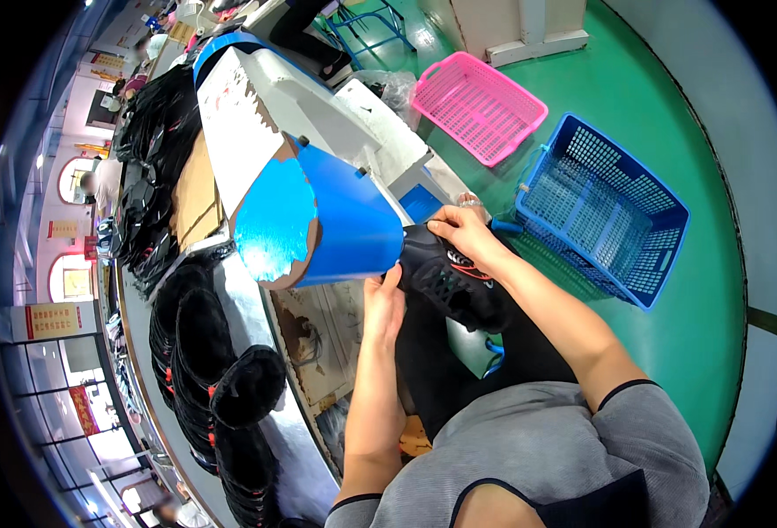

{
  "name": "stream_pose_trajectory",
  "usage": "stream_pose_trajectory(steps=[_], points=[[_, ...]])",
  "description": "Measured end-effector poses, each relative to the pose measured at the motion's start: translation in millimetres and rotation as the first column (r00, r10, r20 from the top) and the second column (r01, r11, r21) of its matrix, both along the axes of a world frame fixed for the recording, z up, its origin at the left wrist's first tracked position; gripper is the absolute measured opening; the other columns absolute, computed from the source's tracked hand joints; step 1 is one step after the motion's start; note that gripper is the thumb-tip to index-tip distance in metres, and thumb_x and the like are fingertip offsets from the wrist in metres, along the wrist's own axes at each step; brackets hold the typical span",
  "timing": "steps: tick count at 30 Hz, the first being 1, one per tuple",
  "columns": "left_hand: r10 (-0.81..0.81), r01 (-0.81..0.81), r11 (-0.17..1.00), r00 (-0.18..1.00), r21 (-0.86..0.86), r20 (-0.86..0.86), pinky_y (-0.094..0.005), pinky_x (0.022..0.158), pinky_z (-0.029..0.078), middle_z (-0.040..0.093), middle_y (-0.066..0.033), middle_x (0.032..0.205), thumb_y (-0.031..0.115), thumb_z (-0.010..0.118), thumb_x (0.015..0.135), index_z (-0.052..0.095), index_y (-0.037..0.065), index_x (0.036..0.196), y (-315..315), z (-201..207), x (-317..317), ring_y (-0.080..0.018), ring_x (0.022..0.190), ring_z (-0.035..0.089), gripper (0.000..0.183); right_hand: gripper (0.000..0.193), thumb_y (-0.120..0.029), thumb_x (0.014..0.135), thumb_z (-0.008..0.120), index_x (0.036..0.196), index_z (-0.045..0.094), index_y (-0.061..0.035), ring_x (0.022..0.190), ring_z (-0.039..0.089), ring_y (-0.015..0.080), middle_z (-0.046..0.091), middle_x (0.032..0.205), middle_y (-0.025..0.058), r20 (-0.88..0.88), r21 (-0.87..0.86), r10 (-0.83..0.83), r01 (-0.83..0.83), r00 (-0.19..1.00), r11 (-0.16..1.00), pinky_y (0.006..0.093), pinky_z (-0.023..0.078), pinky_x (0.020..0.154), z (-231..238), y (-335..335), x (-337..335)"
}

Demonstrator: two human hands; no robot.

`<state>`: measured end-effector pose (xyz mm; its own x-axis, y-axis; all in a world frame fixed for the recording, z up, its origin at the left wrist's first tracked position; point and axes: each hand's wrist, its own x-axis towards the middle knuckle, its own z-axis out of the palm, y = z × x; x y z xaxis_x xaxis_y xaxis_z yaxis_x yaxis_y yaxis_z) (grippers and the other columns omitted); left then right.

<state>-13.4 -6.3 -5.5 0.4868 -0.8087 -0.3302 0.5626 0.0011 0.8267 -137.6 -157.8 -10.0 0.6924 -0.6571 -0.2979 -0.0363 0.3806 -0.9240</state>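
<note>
A black shoe upper with laces and a red-orange trim is held against the right end of a blue machine housing. My right hand pinches the upper's far edge between thumb and fingers. At the near left edge of the upper, beside the housing, my left hand grips it with the thumb raised along the machine. The part of the upper against the machine is hidden by the housing. Below it, the upper hangs over my dark-clothed legs.
Stacked black fuzzy-lined uppers line the table at left, with a heap of black pieces farther back. On the green floor at right stand a pink basket and a blue crate. Another person's leg shows at the top.
</note>
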Motion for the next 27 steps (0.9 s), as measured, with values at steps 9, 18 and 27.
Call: stream_pose_trajectory(steps=[9, 18, 27], points=[[0.014, -0.014, 0.999, 1.000, -0.045, 0.006, -0.0352, 0.103, 0.035, 0.051, -0.0071, 0.127, 0.011, 0.062, 0.088, 0.048, 0.002, 0.126, -2, 8, -18, -0.0191, 0.117, 0.048, 0.041, 0.016, -0.018, 0.089, 0.061, 0.087, 0.062, -0.0019, 0.066, 0.049, 0.0094, 0.055, 0.071, -0.0019, 0.103, -0.204, 0.204, -0.180, 0.974, 0.962, 0.0251, 0.038, 0.061, -27, -19, 17], [-0.257, -0.009, 0.904, 0.789, 0.428, 0.558, -0.0310, 0.095, 0.040, 0.049, -0.0104, 0.125, 0.005, 0.065, 0.084, 0.042, -0.001, 0.129, -17, 46, -11, -0.0190, 0.111, 0.049, 0.051, 0.016, -0.021, 0.093, 0.057, 0.089, 0.059, -0.0055, 0.070, 0.052, 0.0038, 0.057, 0.080, -0.0042, 0.417, 0.424, -0.073, -0.123, 0.906, 0.897, 0.0190, 0.043, 0.062, -79, 21, 7], [-0.073, -0.250, 0.933, 0.569, 0.257, 0.819, -0.0336, 0.087, 0.045, 0.051, -0.0128, 0.111, 0.012, 0.069, 0.081, 0.042, 0.000, 0.121, 82, 43, -62, -0.0243, 0.104, 0.053, 0.050, 0.017, -0.022, 0.092, 0.057, 0.088, 0.058, -0.0063, 0.078, 0.056, 0.0114, 0.059, 0.084, 0.0010, 0.163, 0.531, -0.288, 0.162, 0.944, 0.832, 0.0273, 0.046, 0.069, -19, 86, -65]])
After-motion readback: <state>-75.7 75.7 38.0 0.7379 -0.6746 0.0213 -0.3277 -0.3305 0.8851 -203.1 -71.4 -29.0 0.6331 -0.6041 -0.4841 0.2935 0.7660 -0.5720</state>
